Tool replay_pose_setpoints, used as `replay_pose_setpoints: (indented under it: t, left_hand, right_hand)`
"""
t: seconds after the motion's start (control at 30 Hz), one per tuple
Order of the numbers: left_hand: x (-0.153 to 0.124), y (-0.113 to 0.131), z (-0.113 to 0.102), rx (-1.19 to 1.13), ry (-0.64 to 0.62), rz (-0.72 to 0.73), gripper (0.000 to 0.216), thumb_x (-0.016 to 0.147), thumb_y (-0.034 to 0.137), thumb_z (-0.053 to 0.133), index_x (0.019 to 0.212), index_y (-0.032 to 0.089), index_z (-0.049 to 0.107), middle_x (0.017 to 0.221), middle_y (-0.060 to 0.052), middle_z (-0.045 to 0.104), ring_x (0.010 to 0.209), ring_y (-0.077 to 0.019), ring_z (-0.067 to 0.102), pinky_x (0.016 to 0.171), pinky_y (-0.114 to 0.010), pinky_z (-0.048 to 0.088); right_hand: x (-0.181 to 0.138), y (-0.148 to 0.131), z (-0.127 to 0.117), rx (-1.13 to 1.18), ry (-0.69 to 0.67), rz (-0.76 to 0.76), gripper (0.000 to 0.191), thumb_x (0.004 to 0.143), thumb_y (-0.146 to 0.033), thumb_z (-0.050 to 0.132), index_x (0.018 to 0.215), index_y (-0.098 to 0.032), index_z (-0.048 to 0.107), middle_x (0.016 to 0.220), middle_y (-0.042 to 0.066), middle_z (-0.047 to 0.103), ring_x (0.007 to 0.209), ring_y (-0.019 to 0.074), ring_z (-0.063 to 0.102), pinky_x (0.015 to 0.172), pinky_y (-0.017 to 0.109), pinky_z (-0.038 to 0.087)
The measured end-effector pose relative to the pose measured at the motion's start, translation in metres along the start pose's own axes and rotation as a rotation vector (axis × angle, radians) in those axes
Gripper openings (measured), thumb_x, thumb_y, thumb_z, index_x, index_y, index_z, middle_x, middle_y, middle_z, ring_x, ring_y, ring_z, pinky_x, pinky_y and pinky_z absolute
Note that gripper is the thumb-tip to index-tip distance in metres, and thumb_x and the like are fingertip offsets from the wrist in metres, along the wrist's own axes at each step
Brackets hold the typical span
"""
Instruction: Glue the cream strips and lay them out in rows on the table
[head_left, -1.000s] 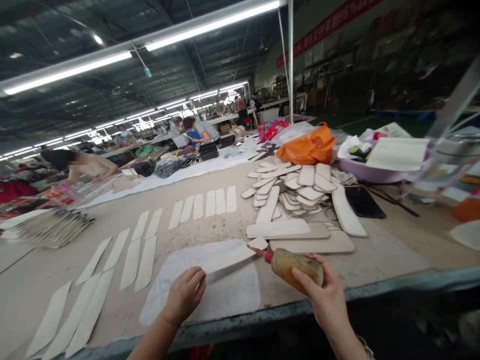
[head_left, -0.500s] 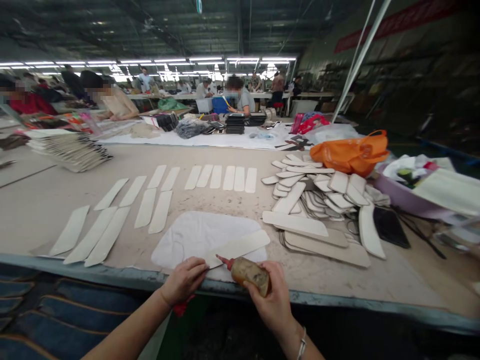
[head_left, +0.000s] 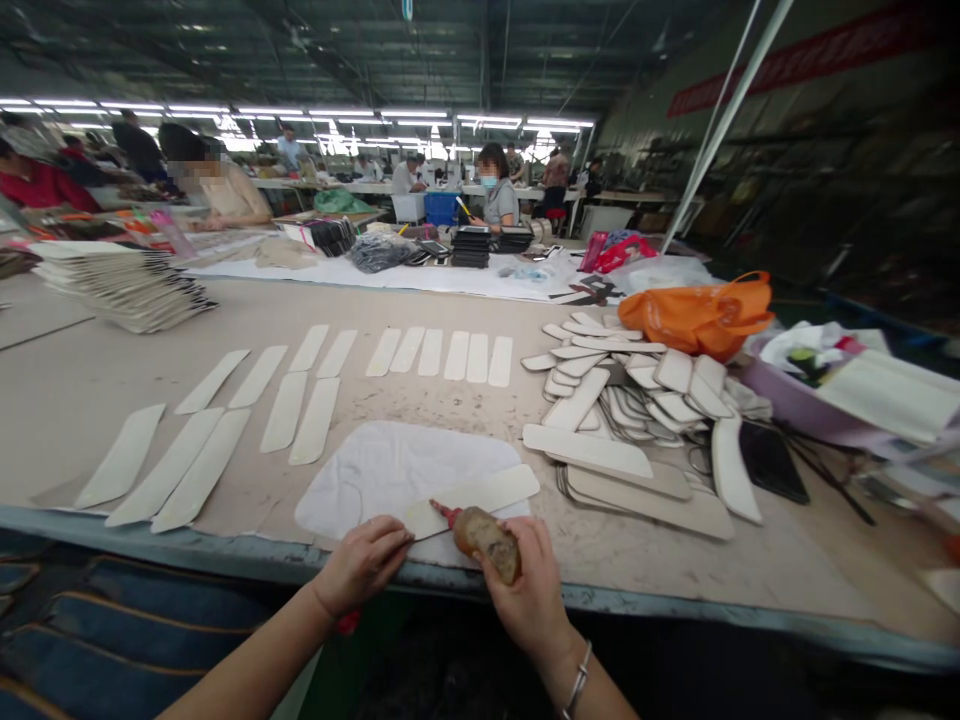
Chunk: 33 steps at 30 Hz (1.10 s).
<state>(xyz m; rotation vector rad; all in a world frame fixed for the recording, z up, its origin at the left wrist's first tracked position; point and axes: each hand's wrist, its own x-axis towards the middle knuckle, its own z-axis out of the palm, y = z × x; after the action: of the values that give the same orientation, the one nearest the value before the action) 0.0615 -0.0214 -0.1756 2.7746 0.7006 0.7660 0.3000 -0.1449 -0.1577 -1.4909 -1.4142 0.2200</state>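
My right hand [head_left: 529, 590] is wrapped round a stained squeeze bottle of glue [head_left: 486, 543]. The bottle lies tilted, and its red nozzle tip points left, at the surface of a long cream-white strip [head_left: 499, 490]. At the strip's near left end, my left hand [head_left: 364, 562] has its fingers pinched together on the edge. Beneath the strip is a white cloth-like sheet [head_left: 360, 465] with rounded corners, close to the table's front edge. Several similar pale strips [head_left: 199, 470] lie in rows to the left and beyond.
On the right is a heap of pale padded pieces [head_left: 589, 450], with an orange bag [head_left: 697, 315] behind and a purple basin [head_left: 795, 400] beside it. A dark flat object [head_left: 772, 460] lies there too. A stack of panels [head_left: 124, 285] stands far left. People work at tables beyond.
The bottle in my right hand has shifted slightly left and tipped more steeply, its nozzle still over the strip. My left hand stays at the strip's end. The whole view has shifted slightly.
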Motion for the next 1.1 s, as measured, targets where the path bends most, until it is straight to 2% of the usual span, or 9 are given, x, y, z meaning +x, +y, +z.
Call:
replay_pose_setpoints:
  t: [0.33, 0.53, 0.67, 0.93, 1.1]
  left_hand:
    - [-0.001, -0.005, 0.004, -0.002, -0.006, 0.009, 0.018, 0.085, 0.018, 0.053, 0.099, 0.020, 0.064, 0.090, -0.006, 0.066, 0.082, -0.0130, 0.063, 0.075, -0.022, 0.054]
    - [-0.006, -0.011, 0.008, 0.015, -0.001, 0.014, 0.019, 0.084, 0.019, 0.055, 0.100, 0.020, 0.065, 0.091, -0.005, 0.066, 0.083, -0.0132, 0.064, 0.076, -0.021, 0.054]
    - [-0.003, -0.006, 0.005, -0.003, -0.006, 0.009, 0.018, 0.085, 0.017, 0.053, 0.100, 0.019, 0.064, 0.089, -0.006, 0.065, 0.081, -0.0125, 0.063, 0.076, -0.022, 0.054]
    - [-0.003, -0.002, 0.004, -0.005, -0.025, -0.003, 0.019, 0.086, 0.016, 0.051, 0.101, 0.018, 0.063, 0.086, -0.006, 0.064, 0.078, -0.0126, 0.061, 0.072, -0.023, 0.053]
    - [-0.003, -0.002, 0.004, 0.011, -0.016, 0.018, 0.018, 0.086, 0.016, 0.051, 0.099, 0.017, 0.063, 0.083, -0.006, 0.063, 0.075, -0.0124, 0.061, 0.069, -0.023, 0.053]
  right_hand:
    - [0.007, 0.041, -0.055, -0.221, 0.262, 0.132, 0.029, 0.079, -0.030, 0.062, 0.105, -0.021, 0.052, 0.098, 0.009, 0.053, 0.092, 0.0249, 0.054, 0.082, 0.044, 0.050]
    - [0.011, 0.055, -0.073, -0.303, 0.357, 0.152, 0.031, 0.080, -0.032, 0.063, 0.106, -0.020, 0.052, 0.099, 0.010, 0.053, 0.094, 0.0262, 0.053, 0.084, 0.046, 0.048]
    - [0.008, 0.044, -0.064, -0.194, 0.347, 0.123, 0.033, 0.078, -0.034, 0.065, 0.105, -0.020, 0.050, 0.099, 0.009, 0.053, 0.095, 0.0259, 0.052, 0.085, 0.046, 0.047]
    - [0.001, -0.003, -0.007, 0.104, 0.043, 0.083, 0.034, 0.074, -0.022, 0.065, 0.104, -0.022, 0.050, 0.099, 0.006, 0.053, 0.094, 0.0233, 0.053, 0.084, 0.039, 0.049]
    - [-0.001, -0.009, 0.004, 0.141, -0.030, 0.073, 0.035, 0.073, -0.017, 0.067, 0.104, -0.022, 0.050, 0.098, 0.005, 0.051, 0.093, 0.0216, 0.052, 0.084, 0.037, 0.048]
